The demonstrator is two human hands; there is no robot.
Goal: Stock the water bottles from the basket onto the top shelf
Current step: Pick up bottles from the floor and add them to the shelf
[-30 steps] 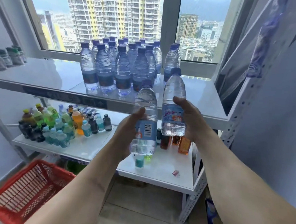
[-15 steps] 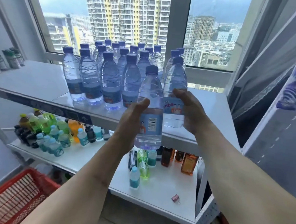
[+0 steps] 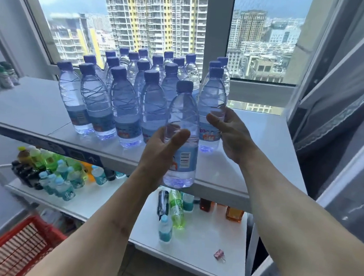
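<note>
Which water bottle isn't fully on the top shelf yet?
The bottle in the left hand, barcode label facing the camera: its base hangs at the top shelf front edge; the rest stand further back.

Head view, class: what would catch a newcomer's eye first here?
The crowd of blue-capped water bottles on the top shelf before the window. In front, the left hand grips a bottle at the shelf's front edge; the right hand holds another bottle standing on the shelf.
</note>
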